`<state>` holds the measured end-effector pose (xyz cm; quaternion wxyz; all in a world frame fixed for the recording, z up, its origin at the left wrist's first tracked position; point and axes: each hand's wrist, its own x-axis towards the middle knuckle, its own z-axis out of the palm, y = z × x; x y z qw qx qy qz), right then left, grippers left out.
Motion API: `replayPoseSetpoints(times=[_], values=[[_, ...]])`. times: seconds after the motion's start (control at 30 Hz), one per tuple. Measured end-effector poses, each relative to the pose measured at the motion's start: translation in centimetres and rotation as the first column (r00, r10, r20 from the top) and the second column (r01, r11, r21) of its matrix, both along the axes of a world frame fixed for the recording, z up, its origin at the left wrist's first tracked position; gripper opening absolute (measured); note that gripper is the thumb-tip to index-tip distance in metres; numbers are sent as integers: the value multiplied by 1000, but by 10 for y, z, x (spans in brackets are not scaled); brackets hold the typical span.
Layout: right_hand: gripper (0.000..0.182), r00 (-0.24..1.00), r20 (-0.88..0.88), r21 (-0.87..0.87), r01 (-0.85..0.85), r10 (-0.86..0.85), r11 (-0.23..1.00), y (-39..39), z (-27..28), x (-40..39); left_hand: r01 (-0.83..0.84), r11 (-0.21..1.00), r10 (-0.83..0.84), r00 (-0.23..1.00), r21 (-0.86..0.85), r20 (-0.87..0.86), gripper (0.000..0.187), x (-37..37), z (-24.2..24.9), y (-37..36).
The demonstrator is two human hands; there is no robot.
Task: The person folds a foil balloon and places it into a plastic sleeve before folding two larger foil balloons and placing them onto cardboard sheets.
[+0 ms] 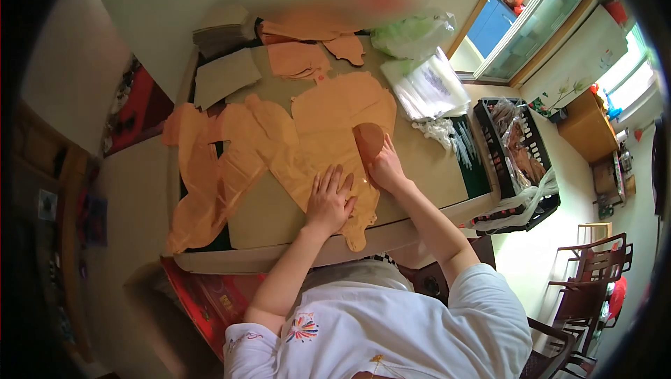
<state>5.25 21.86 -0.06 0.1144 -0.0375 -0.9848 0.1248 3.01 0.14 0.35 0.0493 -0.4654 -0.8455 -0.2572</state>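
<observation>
A large flat orange foil-like cutout [342, 103], probably an uninflated balloon, lies on the table in front of me with its narrow end at the near edge. My left hand [331, 201] rests flat on its lower part, fingers stretched out. My right hand [385, 168] is closed on a darker, rounded brown-orange flap [369, 142] over the cutout's right side. I cannot tell whether that flap is a fold of the cutout or a separate piece. More orange cutouts [276, 134] overlap it on the left and hang toward the near left corner.
Grey-brown sheets [227, 78] and smaller orange pieces [297, 59] lie at the back of the table. Clear plastic bags [426, 89] and thin pale sticks [464, 142] are on the right. Beyond them stands a black crate [498, 127] with wrapped items; chairs [594, 267] stand farther right.
</observation>
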Motion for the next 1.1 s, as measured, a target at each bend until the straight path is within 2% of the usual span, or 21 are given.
replayPoseSetpoints(times=[0.03,0.13,0.17,0.3,0.4,0.5,0.6,0.63,0.73,1.1], values=[[51,995,97,11,-15,14,1000,-5,9,2,-4,1000,4,1000,-8,-2,51,2,0,0],[48,990,-116,-89,-95,84,992,-21,13,2,-9,1000,8,1000,-21,-19,49,0,1,1],[45,994,-79,-36,-83,79,996,-23,16,4,-7,1000,7,1000,-19,-23,49,-1,-2,1],[46,994,-48,-20,-94,93,995,-23,15,4,-18,999,21,998,51,-63,41,1,8,0],[46,993,-65,-15,-97,96,995,-22,16,3,-61,959,6,980,277,197,33,-12,-1,1],[45,995,-52,-29,-92,90,995,-25,16,7,-88,910,-13,970,406,241,27,-31,57,21],[45,994,-54,7,-94,94,996,-20,9,2,29,969,-9,996,245,-83,28,-65,33,53],[45,994,-56,5,-95,95,995,-20,8,2,43,989,-23,991,145,-135,30,-76,18,59],[45,991,-79,3,-105,104,995,-21,13,3,7,999,-1,987,38,-164,33,-94,-1,65],[42,989,-51,-15,-140,139,990,-11,14,-8,-31,1000,31,998,1,-52,41,-93,-11,64]])
